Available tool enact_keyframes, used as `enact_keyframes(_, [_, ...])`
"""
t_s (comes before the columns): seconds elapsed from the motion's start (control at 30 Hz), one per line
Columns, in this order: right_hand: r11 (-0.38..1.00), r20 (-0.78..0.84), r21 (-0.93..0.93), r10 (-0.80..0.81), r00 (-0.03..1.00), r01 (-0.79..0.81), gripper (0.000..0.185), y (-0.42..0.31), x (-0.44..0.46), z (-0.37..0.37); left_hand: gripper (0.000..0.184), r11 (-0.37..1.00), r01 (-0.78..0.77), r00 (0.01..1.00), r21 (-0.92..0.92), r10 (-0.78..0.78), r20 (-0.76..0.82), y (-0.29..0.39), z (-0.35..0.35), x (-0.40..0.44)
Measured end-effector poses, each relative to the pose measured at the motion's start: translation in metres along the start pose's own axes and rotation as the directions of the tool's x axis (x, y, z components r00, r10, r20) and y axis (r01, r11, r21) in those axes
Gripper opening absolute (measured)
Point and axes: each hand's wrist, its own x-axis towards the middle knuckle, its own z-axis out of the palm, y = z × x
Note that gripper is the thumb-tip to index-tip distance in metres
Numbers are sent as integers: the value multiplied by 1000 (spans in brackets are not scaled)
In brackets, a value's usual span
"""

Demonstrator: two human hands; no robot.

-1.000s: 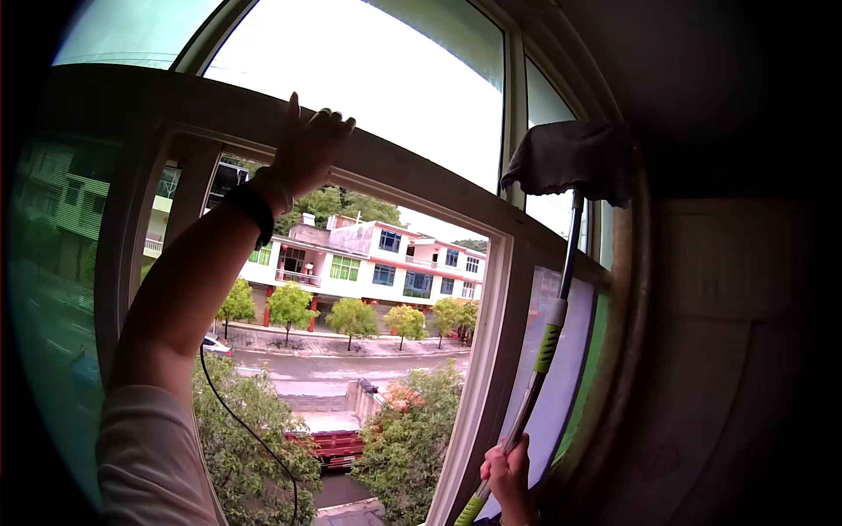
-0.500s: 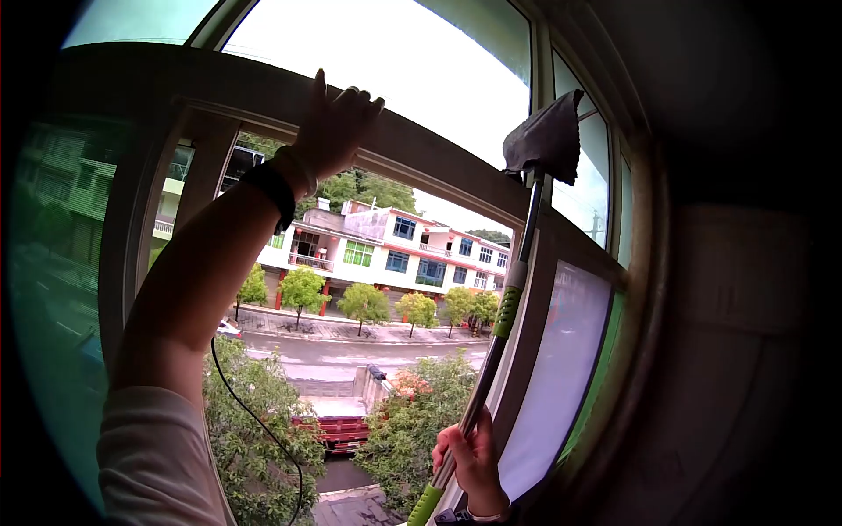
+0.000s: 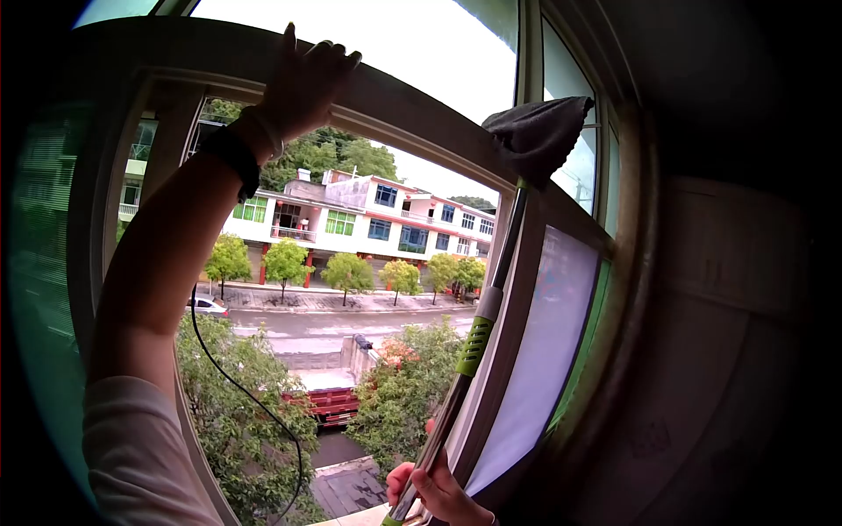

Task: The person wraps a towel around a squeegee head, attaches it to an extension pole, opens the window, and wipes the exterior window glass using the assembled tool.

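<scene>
My left hand (image 3: 307, 83) reaches up with its fingers hooked over the top of the window frame's crossbar (image 3: 412, 123). A dark band and a light bracelet circle that wrist. My right hand (image 3: 441, 493), low in view, is closed round the metal pole of a flat mop (image 3: 507, 250), which has a green and grey grip section. The pole leans up to the right. At its top a dark grey cloth (image 3: 545, 138) drapes over the mop head, by the joint between the crossbar and the right-hand panes. The cloth hides the head itself.
A frosted lower pane (image 3: 535, 351) stands right of the opening, and a greenish glass pane (image 3: 44, 263) is at the left. A black cable (image 3: 237, 386) hangs across the opening. Outside lie trees, a road, a red truck (image 3: 329, 405) and white buildings (image 3: 377, 215).
The view has shifted, with the window scene moving left and up. My right hand and the pole are lower left. The cloth has turned and spreads wider. My left hand stays on the crossbar.
</scene>
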Motion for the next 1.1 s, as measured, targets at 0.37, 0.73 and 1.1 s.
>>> enact_keyframes(0.37, [992,214,115,34,976,-60,61,-10,-15,10,88,1000,16,995,-24,-14,100,-2,0,0])
enact_keyframes(0.73, [967,290,-125,251,924,-223,38,35,-38,-4,80,999,38,994,-29,-35,103,1,-4,2])
enact_keyframes(1.1, [812,-518,-583,-355,778,-18,46,-34,-58,-47,72,999,-5,1000,-35,4,-26,-3,4,0])
